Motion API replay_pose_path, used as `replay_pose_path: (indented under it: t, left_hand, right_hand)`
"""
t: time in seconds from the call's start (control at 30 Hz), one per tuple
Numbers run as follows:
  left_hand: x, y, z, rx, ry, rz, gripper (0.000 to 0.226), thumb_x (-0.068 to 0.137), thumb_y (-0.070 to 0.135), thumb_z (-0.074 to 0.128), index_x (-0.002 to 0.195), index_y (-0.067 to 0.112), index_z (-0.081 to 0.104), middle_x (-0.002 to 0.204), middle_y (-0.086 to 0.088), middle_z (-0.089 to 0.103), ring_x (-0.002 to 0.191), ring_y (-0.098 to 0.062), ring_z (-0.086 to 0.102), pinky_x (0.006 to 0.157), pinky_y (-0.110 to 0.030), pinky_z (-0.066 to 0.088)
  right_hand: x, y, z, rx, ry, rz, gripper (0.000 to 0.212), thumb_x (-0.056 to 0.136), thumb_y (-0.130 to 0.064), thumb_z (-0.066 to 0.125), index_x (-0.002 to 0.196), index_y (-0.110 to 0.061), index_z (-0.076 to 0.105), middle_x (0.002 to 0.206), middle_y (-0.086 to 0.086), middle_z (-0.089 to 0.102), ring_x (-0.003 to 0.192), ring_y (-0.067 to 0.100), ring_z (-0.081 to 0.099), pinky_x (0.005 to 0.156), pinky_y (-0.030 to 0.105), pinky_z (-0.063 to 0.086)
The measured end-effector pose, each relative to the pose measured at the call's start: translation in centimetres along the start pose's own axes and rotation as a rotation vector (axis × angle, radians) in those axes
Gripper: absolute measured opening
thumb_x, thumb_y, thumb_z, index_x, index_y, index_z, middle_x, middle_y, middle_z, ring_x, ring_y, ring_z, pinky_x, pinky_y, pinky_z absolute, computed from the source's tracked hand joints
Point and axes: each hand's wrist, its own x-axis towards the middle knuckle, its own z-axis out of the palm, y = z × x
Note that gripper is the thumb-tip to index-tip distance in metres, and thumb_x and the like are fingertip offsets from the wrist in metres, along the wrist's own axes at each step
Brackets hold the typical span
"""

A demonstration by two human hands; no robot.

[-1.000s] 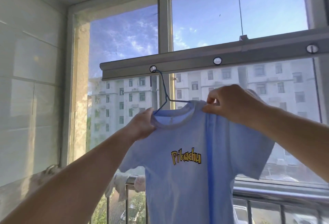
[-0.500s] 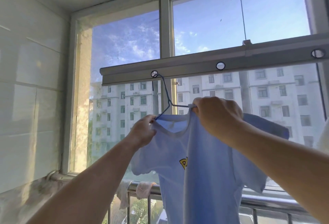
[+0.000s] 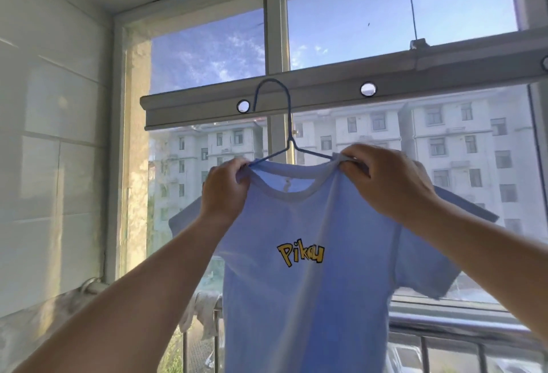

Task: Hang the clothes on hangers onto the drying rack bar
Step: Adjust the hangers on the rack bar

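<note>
A light blue T-shirt with yellow lettering hangs on a thin blue wire hanger, its front facing me. My left hand pinches the collar's left side and my right hand pinches its right side, each over a hanger arm. The hook arches in front of the grey drying rack bar. Its tip ends just right of the bar's left hole; whether it rests on the bar I cannot tell.
A second hole lies further right on the bar, which hangs from a thin wire. Behind is the window; below, a metal railing with a pale cloth draped on it. A tiled wall closes the left.
The shirt has swung round to face me squarely. The hook, earlier at the left hole, now shows its full arch beside that hole. My right hand shifted right along the collar.
</note>
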Motion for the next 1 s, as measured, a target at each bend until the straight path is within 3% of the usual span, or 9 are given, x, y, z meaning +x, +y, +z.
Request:
replay_pose_path:
  t: [0.17,0.3,0.4,0.53,0.63,0.7,0.8,0.9,1.0]
  left_hand:
    - [-5.3,-0.5,1.2,-0.145,-0.359,-0.023,0.016,0.088,0.011,0.056,0.092,0.005,0.071,0.085,-0.015,0.070,0.080,-0.021,0.061,0.071,-0.028,0.044]
    - [-9.8,0.3,4.2,-0.250,-0.484,-0.077,0.015,0.088,0.013,0.057,0.088,0.007,0.071,0.077,-0.005,0.066,0.069,-0.008,0.054,0.061,-0.011,0.038]
    - [-12.3,1.1,6.1,-0.339,-0.629,-0.072,0.014,0.088,0.011,0.058,0.083,0.007,0.070,0.069,0.000,0.060,0.059,-0.001,0.048,0.062,-0.016,0.038]
    - [-14.4,1.4,7.4,-0.456,-0.727,-0.118,0.015,0.086,0.011,0.060,0.098,0.013,0.069,0.079,0.008,0.064,0.073,-0.004,0.056,0.074,-0.017,0.043]
    - [-15.4,0.4,8.0,-0.419,-0.854,-0.143,0.038,0.073,0.023,0.075,0.108,0.026,0.060,0.095,0.006,0.064,0.089,-0.011,0.062,0.082,-0.026,0.050]
    - [-15.7,-0.3,8.3,-0.328,-0.872,-0.118,0.040,0.065,0.030,0.075,0.101,0.023,0.059,0.092,-0.002,0.066,0.085,-0.018,0.063,0.078,-0.032,0.052]
    - [-15.7,-0.7,8.3,-0.303,-0.841,-0.094,0.024,0.069,0.029,0.066,0.084,0.010,0.066,0.073,-0.003,0.060,0.066,-0.014,0.052,0.066,-0.026,0.042]
    - [-15.3,-0.5,8.2,-0.382,-0.827,-0.125,0.015,0.079,0.024,0.063,0.081,0.012,0.072,0.076,-0.003,0.070,0.069,-0.007,0.058,0.071,-0.022,0.047]
    - [-15.0,-0.3,8.0,-0.377,-0.767,-0.149,0.019,0.089,0.007,0.055,0.086,0.015,0.073,0.071,0.015,0.070,0.069,0.004,0.060,0.068,-0.008,0.044]
  right_hand:
    - [-3.6,3.5,0.6,0.056,-0.232,0.114,0.023,0.092,-0.026,0.048,0.108,-0.036,0.062,0.090,-0.006,0.065,0.084,0.023,0.060,0.067,0.031,0.042]
    - [-6.5,5.1,2.4,0.150,-0.491,0.200,0.033,0.091,-0.013,0.041,0.115,-0.027,0.059,0.088,-0.002,0.063,0.055,0.009,0.051,0.051,0.022,0.042]
    - [-8.6,5.4,3.5,0.202,-0.488,0.209,0.021,0.093,-0.024,0.047,0.096,-0.011,0.063,0.081,0.006,0.066,0.071,0.021,0.058,0.071,0.038,0.049]
    - [-10.8,7.1,3.3,0.264,-0.479,0.283,0.022,0.091,-0.024,0.055,0.082,-0.007,0.064,0.062,-0.002,0.058,0.063,0.019,0.053,0.067,0.035,0.047]
    - [-11.6,8.6,2.4,0.364,-0.480,0.357,0.019,0.090,-0.020,0.056,0.085,-0.006,0.067,0.066,-0.001,0.060,0.063,0.016,0.055,0.065,0.027,0.043]
    - [-11.9,9.5,1.7,0.422,-0.478,0.413,0.017,0.090,-0.020,0.057,0.088,-0.006,0.067,0.068,0.000,0.061,0.061,0.013,0.053,0.066,0.025,0.043]
    - [-12.1,10.7,0.5,0.486,-0.459,0.475,0.015,0.089,-0.023,0.059,0.081,-0.014,0.067,0.067,-0.001,0.062,0.061,0.013,0.052,0.066,0.024,0.042]
    - [-12.5,11.8,-0.2,0.372,-0.555,0.440,0.017,0.089,-0.024,0.060,0.072,-0.025,0.065,0.065,-0.005,0.064,0.062,0.010,0.054,0.058,0.015,0.041]
    - [-12.7,12.3,-0.5,0.268,-0.706,0.417,0.014,0.087,-0.025,0.062,0.075,-0.025,0.068,0.066,-0.008,0.067,0.066,0.009,0.059,0.060,0.018,0.041]
